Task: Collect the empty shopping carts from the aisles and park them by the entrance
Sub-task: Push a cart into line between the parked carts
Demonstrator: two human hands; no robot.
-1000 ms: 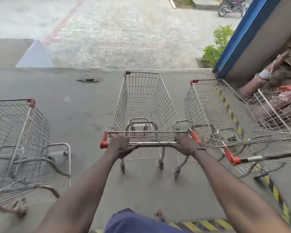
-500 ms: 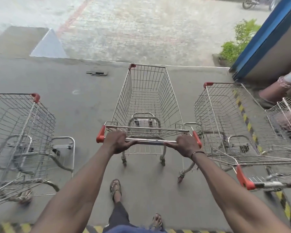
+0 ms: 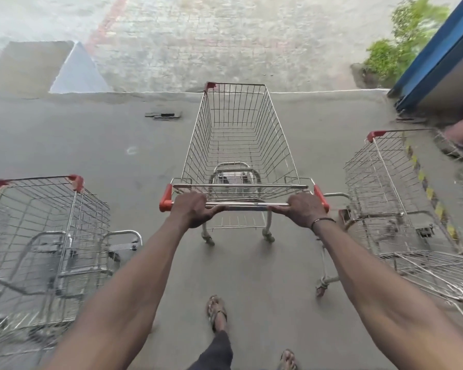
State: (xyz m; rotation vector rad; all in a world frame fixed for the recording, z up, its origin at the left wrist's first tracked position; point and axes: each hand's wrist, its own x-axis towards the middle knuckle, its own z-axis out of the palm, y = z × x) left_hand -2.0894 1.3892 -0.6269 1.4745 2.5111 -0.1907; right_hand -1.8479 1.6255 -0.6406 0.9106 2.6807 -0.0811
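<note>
**Both hands gripping handle of middle cart**

Grip first: left hand (image 3: 195, 210) curled round push bar (image 3: 247, 204) near its left red end cap, thumb lying along bar toward centre. Right hand (image 3: 304, 209) curled round same bar near right red end cap, thumb likewise pointing inward; thin band on right wrist. Both arms stretched forward.

Then largest down:

Concrete floor (image 3: 91, 145), grey, running up to raised kerb edge; paved brick ground beyond, with pale sloped ramp at upper left.

Blue wall edge (image 3: 436, 57) at upper right, green bush (image 3: 404, 38) just beside it.

Middle cart (image 3: 238, 140), wire basket empty, standing on floor straight ahead, nose close to kerb, red corner cap at front left. Well apart from neighbours on either side.

Left cart (image 3: 46, 225), wire, empty, red caps on front rim, partly cut by picture edge, blurred lower down.

Right cart (image 3: 380, 188), wire, empty, red cap on front corner, parked beside yellow-and-black striped line on floor. More wire frame low at right; cannot tell whether separate cart.

Dark flat object (image 3: 163, 114) lying on floor left of middle cart's nose.

Sandalled feet (image 3: 216, 312) at bottom, one ahead of other.
</note>
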